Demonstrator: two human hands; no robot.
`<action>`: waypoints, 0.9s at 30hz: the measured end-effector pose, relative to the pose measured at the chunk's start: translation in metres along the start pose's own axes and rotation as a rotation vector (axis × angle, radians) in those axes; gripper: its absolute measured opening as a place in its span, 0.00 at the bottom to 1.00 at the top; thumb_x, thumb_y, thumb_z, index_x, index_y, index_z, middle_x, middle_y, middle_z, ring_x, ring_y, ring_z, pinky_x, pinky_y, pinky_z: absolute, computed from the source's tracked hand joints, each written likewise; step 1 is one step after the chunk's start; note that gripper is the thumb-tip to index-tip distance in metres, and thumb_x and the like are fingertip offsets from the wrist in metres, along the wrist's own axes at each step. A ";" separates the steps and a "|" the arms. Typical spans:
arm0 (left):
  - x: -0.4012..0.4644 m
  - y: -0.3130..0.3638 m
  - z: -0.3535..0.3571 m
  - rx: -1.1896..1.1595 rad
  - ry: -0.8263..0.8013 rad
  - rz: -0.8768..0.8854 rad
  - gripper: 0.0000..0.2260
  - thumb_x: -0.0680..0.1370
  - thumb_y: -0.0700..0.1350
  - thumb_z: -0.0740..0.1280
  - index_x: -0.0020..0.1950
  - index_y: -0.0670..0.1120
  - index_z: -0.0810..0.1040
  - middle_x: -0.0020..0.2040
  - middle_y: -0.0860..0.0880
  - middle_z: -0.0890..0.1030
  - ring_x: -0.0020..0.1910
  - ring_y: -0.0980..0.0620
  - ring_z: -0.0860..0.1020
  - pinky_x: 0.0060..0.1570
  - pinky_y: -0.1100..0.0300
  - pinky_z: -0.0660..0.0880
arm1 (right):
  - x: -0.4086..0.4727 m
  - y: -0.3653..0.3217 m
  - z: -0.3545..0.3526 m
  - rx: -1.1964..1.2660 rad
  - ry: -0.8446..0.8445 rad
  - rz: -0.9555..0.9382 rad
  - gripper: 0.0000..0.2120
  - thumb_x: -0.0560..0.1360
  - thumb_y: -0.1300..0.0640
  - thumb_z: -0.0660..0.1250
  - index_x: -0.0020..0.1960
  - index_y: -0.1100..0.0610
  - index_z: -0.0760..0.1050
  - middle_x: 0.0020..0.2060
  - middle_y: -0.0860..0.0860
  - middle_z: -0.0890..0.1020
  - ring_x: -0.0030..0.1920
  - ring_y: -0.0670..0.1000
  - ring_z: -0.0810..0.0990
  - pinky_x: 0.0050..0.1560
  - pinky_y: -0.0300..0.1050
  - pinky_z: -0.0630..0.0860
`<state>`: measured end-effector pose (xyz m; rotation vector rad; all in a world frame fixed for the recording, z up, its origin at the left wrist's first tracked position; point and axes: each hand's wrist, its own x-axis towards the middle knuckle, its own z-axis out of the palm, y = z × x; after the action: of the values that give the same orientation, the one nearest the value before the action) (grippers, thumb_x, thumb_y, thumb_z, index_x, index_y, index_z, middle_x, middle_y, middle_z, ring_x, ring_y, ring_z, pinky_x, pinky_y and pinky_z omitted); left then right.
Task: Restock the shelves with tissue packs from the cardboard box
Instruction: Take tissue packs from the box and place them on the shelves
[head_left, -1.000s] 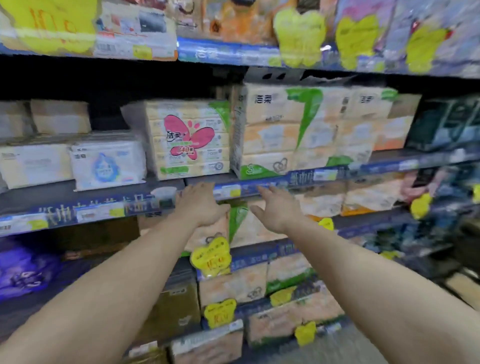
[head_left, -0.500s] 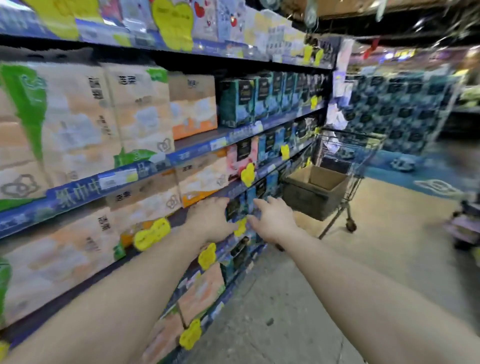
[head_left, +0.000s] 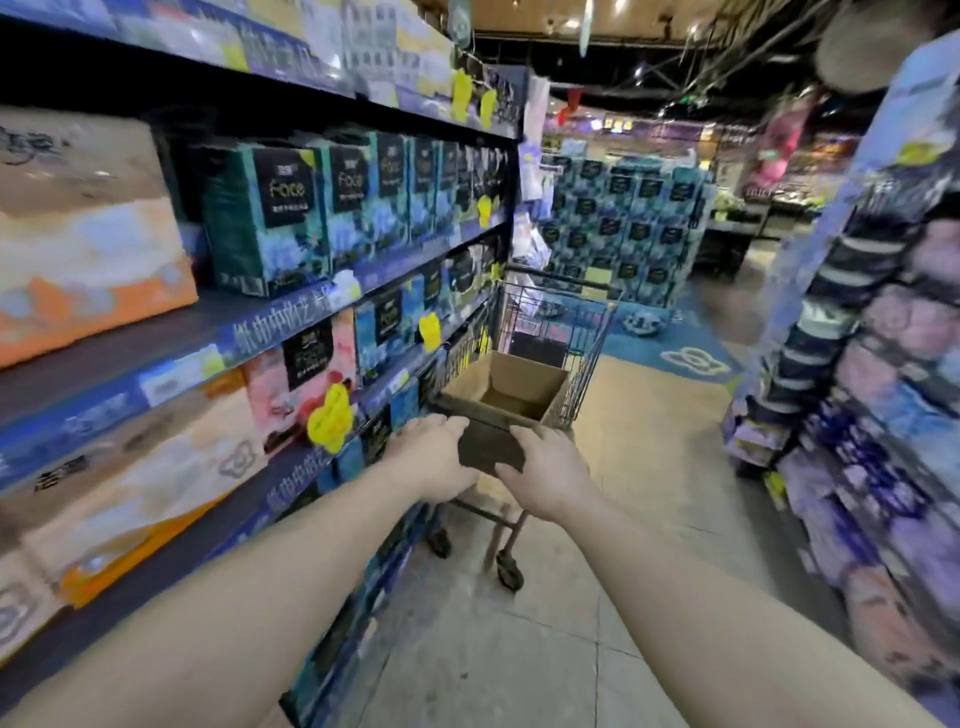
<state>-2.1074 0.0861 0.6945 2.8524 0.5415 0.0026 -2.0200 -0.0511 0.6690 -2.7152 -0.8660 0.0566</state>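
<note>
An open cardboard box (head_left: 521, 378) sits in a wire shopping cart (head_left: 588, 332) beside the shelves (head_left: 249, 332) on my left. Its inside looks bare from here. My left hand (head_left: 432, 458) and my right hand (head_left: 546, 474) reach forward side by side at the box's dark near flap (head_left: 491, 451), one on each side, fingers loosely spread with nothing in them. Whether they touch the flap is unclear. Teal tissue packs (head_left: 270, 218) and orange-and-white tissue packs (head_left: 88, 223) fill the shelves.
Yellow price tags (head_left: 330, 418) hang from the shelf edges. A tall stack of teal packs (head_left: 618, 228) stands at the aisle's end. A display of purple and striped packs (head_left: 883, 415) lines the right side. A tiled floor (head_left: 519, 649) runs between.
My view has swung right from facing the shelf to looking down the aisle. The cart and box have come closer, and both hands now reach the box's near flap.
</note>
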 end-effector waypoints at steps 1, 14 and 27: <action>0.019 0.003 0.003 -0.004 -0.016 0.014 0.33 0.74 0.61 0.66 0.76 0.53 0.60 0.72 0.48 0.67 0.70 0.44 0.66 0.67 0.48 0.67 | 0.015 0.008 0.004 0.019 -0.007 0.026 0.30 0.75 0.39 0.61 0.74 0.47 0.62 0.72 0.53 0.68 0.71 0.56 0.64 0.71 0.56 0.64; 0.313 0.064 0.060 0.010 -0.092 -0.014 0.32 0.75 0.60 0.64 0.75 0.51 0.59 0.74 0.47 0.64 0.72 0.43 0.62 0.71 0.46 0.61 | 0.283 0.159 0.017 0.004 -0.075 0.031 0.30 0.77 0.41 0.61 0.75 0.47 0.60 0.74 0.53 0.64 0.75 0.56 0.59 0.73 0.56 0.60; 0.542 0.040 0.088 -0.150 -0.177 -0.250 0.34 0.76 0.56 0.65 0.78 0.53 0.54 0.76 0.48 0.61 0.73 0.43 0.62 0.71 0.48 0.61 | 0.536 0.231 0.049 -0.036 -0.243 -0.069 0.29 0.77 0.46 0.65 0.75 0.45 0.59 0.74 0.51 0.64 0.74 0.55 0.62 0.72 0.56 0.64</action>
<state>-1.5845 0.2255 0.5958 2.5894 0.8169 -0.2391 -1.4577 0.0895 0.5830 -2.7476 -1.0358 0.3655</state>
